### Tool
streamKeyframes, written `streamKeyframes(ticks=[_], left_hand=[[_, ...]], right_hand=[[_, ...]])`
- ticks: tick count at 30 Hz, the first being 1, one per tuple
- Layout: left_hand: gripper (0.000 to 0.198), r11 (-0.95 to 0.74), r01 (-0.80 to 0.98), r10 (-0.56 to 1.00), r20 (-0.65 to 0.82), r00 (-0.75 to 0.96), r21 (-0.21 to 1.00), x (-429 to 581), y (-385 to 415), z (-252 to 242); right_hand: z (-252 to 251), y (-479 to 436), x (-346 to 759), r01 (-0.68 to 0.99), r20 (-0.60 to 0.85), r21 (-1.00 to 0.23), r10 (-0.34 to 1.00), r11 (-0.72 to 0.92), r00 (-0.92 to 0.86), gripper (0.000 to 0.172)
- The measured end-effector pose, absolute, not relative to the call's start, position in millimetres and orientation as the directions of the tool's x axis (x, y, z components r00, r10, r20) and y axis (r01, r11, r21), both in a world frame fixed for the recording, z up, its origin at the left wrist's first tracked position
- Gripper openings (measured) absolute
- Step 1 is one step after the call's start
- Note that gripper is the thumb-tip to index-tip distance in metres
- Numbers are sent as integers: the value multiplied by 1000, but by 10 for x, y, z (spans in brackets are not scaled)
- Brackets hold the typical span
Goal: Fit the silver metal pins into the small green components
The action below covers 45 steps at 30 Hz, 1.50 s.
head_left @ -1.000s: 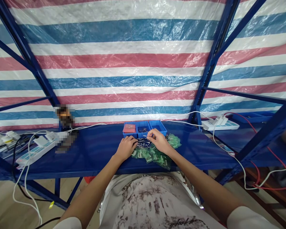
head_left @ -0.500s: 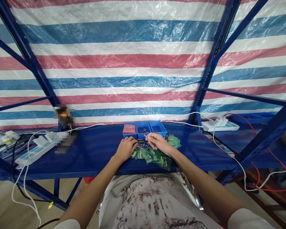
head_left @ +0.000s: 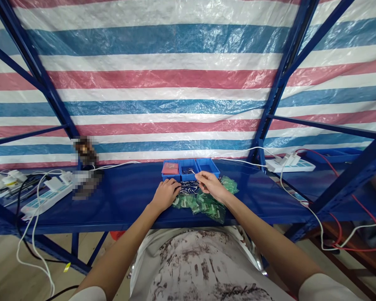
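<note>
My right hand (head_left: 209, 184) is pinched shut on a thin, shiny metal piece (head_left: 193, 171), too small to make out fully. Its tip points over the front edge of the middle blue bin (head_left: 184, 177). My left hand (head_left: 166, 194) lies palm down on the table, fingers loosely apart, with its fingertips at the left side of a pile of small metal pieces (head_left: 189, 188). Similar pieces are inside the middle bin. Several green see-through packets (head_left: 200, 204) are heaped between my hands and the front edge, partly under my right wrist.
A left blue bin (head_left: 170, 177) holds flat pinkish-red pieces (head_left: 171, 168); a right blue bin (head_left: 207, 168) joins the row. Power strips with white cables stand at left (head_left: 47, 200) and right (head_left: 296, 166). Blue posts (head_left: 271, 100) frame the blue table (head_left: 128, 188) before a striped sheet (head_left: 163, 79).
My right hand has moved slightly away from me and to the right, bringing the metal piece from above the pile to the middle bin's edge. My left hand has stayed put.
</note>
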<state>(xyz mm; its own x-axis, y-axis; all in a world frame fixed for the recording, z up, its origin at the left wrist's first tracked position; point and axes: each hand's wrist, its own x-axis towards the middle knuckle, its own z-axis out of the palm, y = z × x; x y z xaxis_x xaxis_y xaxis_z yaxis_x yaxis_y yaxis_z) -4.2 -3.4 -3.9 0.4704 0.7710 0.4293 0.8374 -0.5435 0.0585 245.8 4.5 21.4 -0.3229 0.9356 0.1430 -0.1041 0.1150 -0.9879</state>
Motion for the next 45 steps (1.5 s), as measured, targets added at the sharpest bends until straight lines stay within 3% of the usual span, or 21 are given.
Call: streamKeyframes(ticks=[10,12,14,17,19,22,25,39,45], left_hand=[[28,-535,844,774,428,466,49,-39,-27,-46],[27,-531,846,776,428,463,48,-39,-25,-50],[27,-533,845,775,429,465,48,-40,-23,-55],[28,-539,841,771,430,469,48,-44,-24,-57],[28,-540,841,770,431,470,48,-45,-26,-56],[28,-543,839,767,434,472,46,-46,-28,-53],[29,-543,838,768,433,473,47,-43,-29,-48],[27,-534,844,775,426,466,47,-33,-41,-29],[27,-534,844,775,425,468,44,-34,-39,-29]], right_hand=[[75,202,2417,-142,147,-982,976,125,-160,49],[57,223,2435,-82,192,-980,971,182,-144,51],[35,248,2481,81,289,-951,950,300,-123,44],[-6,265,2561,462,478,-734,862,498,-170,20],[-36,246,2585,630,502,-557,823,542,-264,12],[-62,181,2562,763,468,-353,808,542,-357,16],[-46,117,2521,817,429,-248,815,521,-389,20],[29,77,2519,814,380,-293,842,502,-383,10],[24,66,2515,792,422,-284,812,541,-403,14]])
